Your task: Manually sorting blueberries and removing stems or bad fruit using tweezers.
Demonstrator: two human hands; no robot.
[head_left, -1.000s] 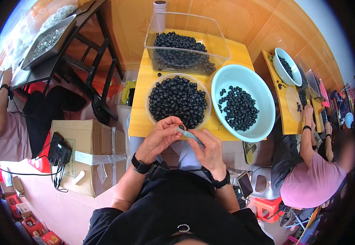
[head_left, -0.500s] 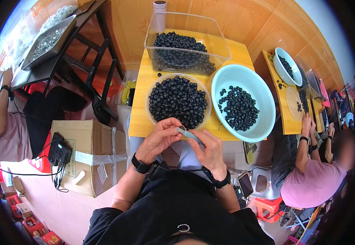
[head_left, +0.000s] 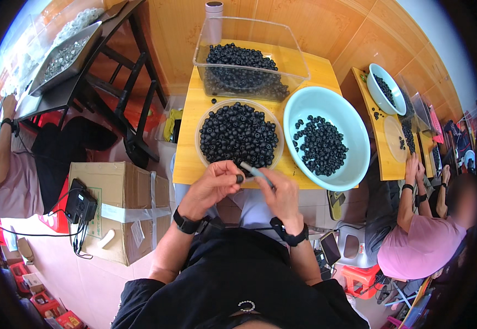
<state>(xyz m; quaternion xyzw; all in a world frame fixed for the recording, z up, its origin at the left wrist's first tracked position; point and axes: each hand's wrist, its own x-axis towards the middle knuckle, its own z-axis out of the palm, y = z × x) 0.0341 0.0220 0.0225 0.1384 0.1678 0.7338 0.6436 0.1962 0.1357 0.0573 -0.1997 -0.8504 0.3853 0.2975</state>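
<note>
Parted since earlier, left hand pinches one black bead at its fingertips; right hand grips a grey tool, tip clear. Yellow table bears pale-blue basin; cardboard box stands left.

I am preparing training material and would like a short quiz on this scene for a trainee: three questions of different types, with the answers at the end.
1. True or false: the left hand holds a dark bead-like piece.
2. Choose one. What holds the slim grey tool?
A) the right hand
B) the left hand
C) neither hand
3. Complete the sentence, from the wearer's view: the pale blue basin stands to the ____ of the round container.

Key: 1. True. 2. A. 3. right.
</note>
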